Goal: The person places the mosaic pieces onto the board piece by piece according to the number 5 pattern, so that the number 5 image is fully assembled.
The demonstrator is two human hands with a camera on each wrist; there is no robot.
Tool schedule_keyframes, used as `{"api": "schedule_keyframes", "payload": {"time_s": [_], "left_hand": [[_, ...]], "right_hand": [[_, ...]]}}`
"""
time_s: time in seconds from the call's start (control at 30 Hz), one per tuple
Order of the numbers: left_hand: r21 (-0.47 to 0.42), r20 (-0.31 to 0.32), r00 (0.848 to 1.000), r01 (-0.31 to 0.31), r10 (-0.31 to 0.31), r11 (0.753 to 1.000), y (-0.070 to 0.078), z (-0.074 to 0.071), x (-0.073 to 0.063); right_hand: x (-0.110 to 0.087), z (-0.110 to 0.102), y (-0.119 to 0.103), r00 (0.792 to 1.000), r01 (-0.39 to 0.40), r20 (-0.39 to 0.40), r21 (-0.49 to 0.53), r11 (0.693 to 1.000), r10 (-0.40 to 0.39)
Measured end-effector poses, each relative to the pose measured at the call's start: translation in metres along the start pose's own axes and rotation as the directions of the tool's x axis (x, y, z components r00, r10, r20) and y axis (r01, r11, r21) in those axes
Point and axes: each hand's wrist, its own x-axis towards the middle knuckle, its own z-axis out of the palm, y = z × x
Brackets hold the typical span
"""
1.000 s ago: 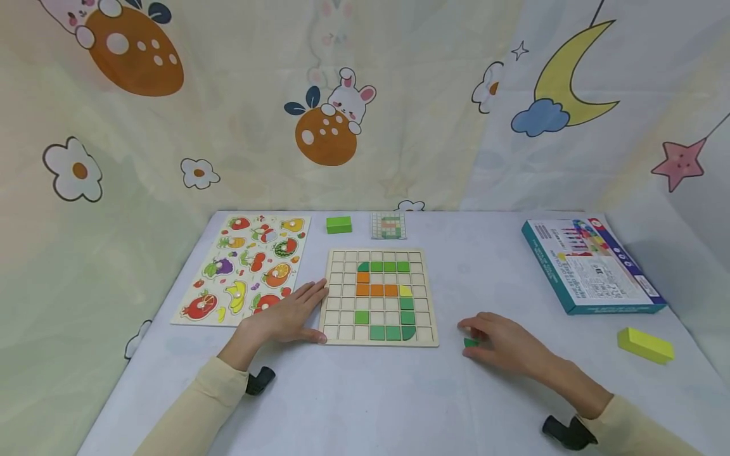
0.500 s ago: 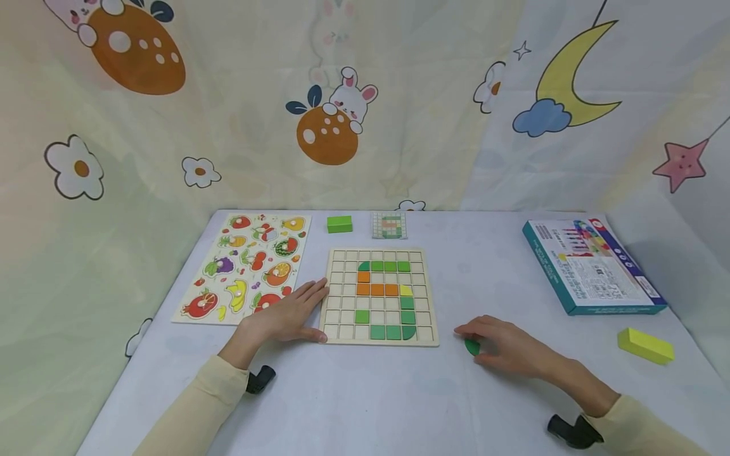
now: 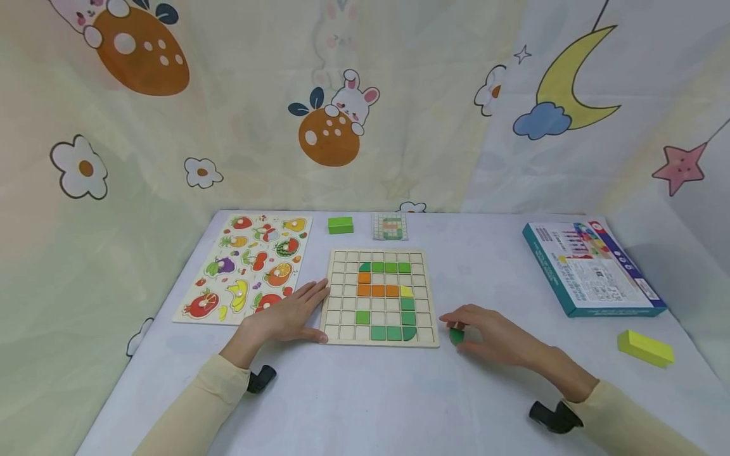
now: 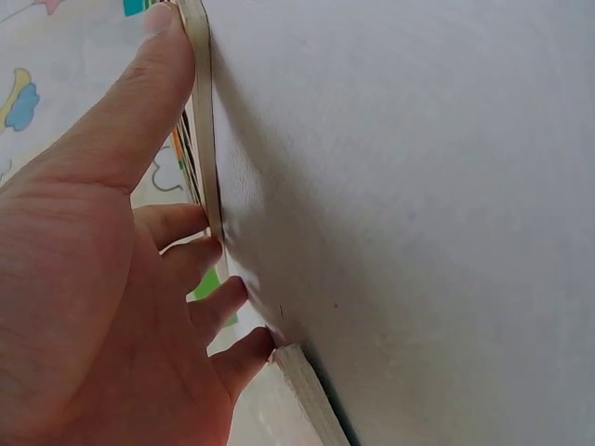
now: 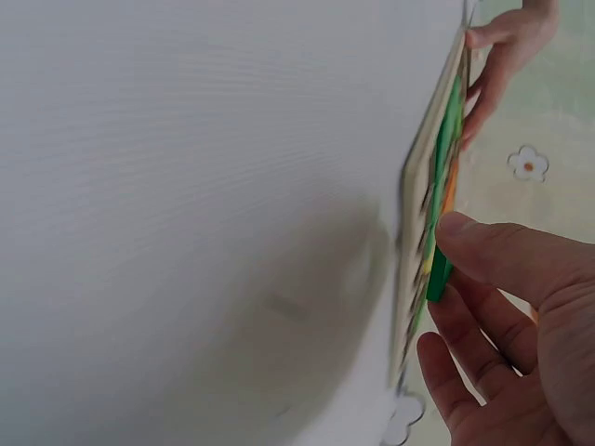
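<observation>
A wooden grid board (image 3: 342, 285) lies mid-table, with green, orange and yellow tiles set in some of its squares. My left hand (image 3: 288, 320) rests at the board's left edge, fingers spread and straight; in the left wrist view its thumb and fingertips (image 4: 191, 218) line that edge. Just right of the board, my right hand (image 3: 496, 337) pinches a small green tile with a rounded edge (image 3: 455, 336). The right wrist view shows the green tile (image 5: 439, 274) between thumb and fingers, above the table, with the board behind it.
A fruit picture board (image 3: 228, 294) lies at the left, close by the left hand. A green block (image 3: 340, 225) and a small pattern card (image 3: 390, 227) sit behind the grid board. To the right are a flat box (image 3: 593, 272) and a yellow-green block (image 3: 646, 348).
My right hand has moved left toward the grid board, carrying the green tile, which has turned in its fingers. The left hand has stayed at the board's edge.
</observation>
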Motion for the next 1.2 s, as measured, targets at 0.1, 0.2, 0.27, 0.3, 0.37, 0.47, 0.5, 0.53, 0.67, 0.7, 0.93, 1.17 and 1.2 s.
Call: {"api": "schedule_keyframes", "payload": {"time_s": [0.1, 0.2, 0.27, 0.3, 0.37, 0.47, 0.5, 0.53, 0.67, 0.7, 0.93, 1.17, 1.2], "left_hand": [[-0.009, 0.009, 1.000, 0.001, -0.001, 1.000, -0.001, 0.001, 0.000], [-0.004, 0.013, 1.000, -0.003, 0.003, 1.000, -0.002, 0.003, 0.001], [0.007, 0.012, 1.000, -0.006, 0.006, 1.000, -0.002, 0.004, 0.002], [0.010, 0.011, 1.000, -0.008, 0.008, 1.000, -0.003, 0.004, 0.002], [0.013, 0.008, 1.000, -0.013, 0.012, 1.000, -0.003, 0.004, 0.002], [0.003, 0.002, 1.000, -0.022, 0.022, 1.000, -0.003, 0.004, 0.002], [0.005, 0.003, 1.000, -0.021, 0.021, 1.000, -0.002, 0.004, 0.002], [0.005, 0.004, 1.000, -0.019, 0.019, 1.000, -0.002, 0.004, 0.002], [0.013, 0.001, 1.000, -0.015, 0.015, 1.000, -0.001, 0.004, 0.003], [0.015, 0.001, 1.000, -0.014, 0.014, 1.000, -0.001, 0.004, 0.003], [0.026, 0.002, 1.000, -0.019, 0.019, 1.000, 0.000, 0.002, 0.003], [0.025, 0.003, 1.000, -0.015, 0.015, 1.000, -0.001, 0.001, 0.001], [0.026, 0.002, 1.000, -0.014, 0.014, 1.000, -0.002, 0.001, 0.001]], "right_hand": [[0.020, -0.001, -0.016, 1.000, 0.027, 0.015, -0.001, 1.000, -0.027], [0.041, 0.001, -0.034, 0.997, 0.065, 0.029, 0.016, 0.998, -0.065], [0.055, 0.004, -0.046, 0.995, 0.096, 0.036, 0.023, 0.995, -0.096], [0.062, 0.007, -0.052, 0.993, 0.111, 0.042, 0.020, 0.994, -0.112], [0.074, 0.012, -0.062, 0.988, 0.143, 0.057, 0.012, 0.990, -0.143], [0.090, 0.021, -0.074, 0.979, 0.185, 0.086, -0.021, 0.983, -0.182], [0.095, 0.024, -0.077, 0.977, 0.192, 0.098, -0.033, 0.981, -0.188], [0.099, 0.027, -0.081, 0.975, 0.200, 0.108, -0.043, 0.979, -0.194], [0.111, 0.039, -0.090, 0.967, 0.230, 0.131, -0.069, 0.971, -0.220], [0.112, 0.041, -0.092, 0.966, 0.234, 0.134, -0.075, 0.969, -0.223], [0.117, 0.047, -0.094, 0.966, 0.240, 0.123, -0.091, 0.967, -0.228], [0.117, 0.048, -0.094, 0.964, 0.247, 0.123, -0.094, 0.965, -0.235], [0.117, 0.048, -0.094, 0.964, 0.249, 0.122, -0.091, 0.964, -0.237]]}}
